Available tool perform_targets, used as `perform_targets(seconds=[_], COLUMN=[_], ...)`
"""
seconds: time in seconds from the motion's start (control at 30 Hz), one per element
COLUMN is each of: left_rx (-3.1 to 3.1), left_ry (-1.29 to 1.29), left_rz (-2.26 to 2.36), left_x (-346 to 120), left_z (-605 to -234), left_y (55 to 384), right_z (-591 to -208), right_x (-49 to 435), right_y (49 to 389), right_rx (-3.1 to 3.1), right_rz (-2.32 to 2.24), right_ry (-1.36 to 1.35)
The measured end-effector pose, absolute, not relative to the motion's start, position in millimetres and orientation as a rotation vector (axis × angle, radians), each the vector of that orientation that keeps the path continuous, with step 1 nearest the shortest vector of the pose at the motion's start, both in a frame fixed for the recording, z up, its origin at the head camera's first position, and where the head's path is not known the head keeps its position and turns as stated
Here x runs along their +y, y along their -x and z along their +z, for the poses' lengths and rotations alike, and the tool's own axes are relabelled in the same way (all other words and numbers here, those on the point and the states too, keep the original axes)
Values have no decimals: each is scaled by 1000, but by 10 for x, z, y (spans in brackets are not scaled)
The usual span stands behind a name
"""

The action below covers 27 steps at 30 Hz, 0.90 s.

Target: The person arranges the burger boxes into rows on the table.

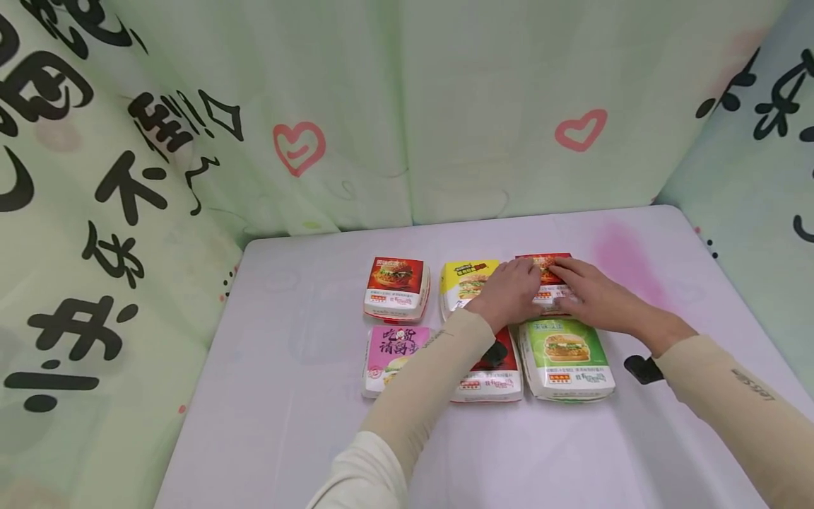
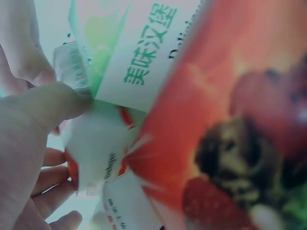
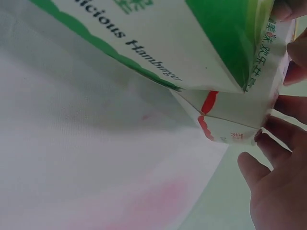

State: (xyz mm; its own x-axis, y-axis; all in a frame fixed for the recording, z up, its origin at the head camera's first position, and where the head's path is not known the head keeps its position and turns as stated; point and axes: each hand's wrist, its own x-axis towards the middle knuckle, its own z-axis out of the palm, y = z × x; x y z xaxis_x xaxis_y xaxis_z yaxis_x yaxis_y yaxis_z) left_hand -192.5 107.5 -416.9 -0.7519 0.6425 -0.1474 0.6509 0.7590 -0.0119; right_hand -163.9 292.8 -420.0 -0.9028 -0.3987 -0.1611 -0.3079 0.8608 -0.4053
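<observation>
A red-and-white hamburger box (image 1: 552, 300) lies at the back right of a group of similar boxes, partly covered by both hands. My left hand (image 1: 511, 293) grips its left side; in the left wrist view the thumb (image 2: 72, 100) bears on the box edge, fingers spread along the far side. From the right, my right hand (image 1: 598, 300) holds the same box, its fingertips (image 3: 261, 139) against the side in the right wrist view. Directly in front sits a green hamburger box (image 1: 566, 353). A yellow box (image 1: 467, 276) stands left of the held one, partly behind the left hand.
Another red box (image 1: 394, 290) lies at the back left, with a pink box (image 1: 388, 357) in front of it. A red box (image 1: 486, 389) at front middle is partly under the left forearm. The white-covered table (image 1: 305, 424) meets pale green curtains (image 1: 458, 141) behind.
</observation>
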Motion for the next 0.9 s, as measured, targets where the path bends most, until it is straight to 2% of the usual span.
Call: perform_targets(seconds=[0.7, 0.9], left_rx=[2813, 2797], left_ry=[-1161, -1117], left_rz=[-37, 26], left_x=[970, 949], left_z=[-4223, -4208], left_y=[1941, 1931], right_z=[-4319, -4299], right_x=[2872, 2901], right_y=[1646, 1654], right_rx=[2950, 2964], right_rz=[-590, -583], right_ry=[590, 585])
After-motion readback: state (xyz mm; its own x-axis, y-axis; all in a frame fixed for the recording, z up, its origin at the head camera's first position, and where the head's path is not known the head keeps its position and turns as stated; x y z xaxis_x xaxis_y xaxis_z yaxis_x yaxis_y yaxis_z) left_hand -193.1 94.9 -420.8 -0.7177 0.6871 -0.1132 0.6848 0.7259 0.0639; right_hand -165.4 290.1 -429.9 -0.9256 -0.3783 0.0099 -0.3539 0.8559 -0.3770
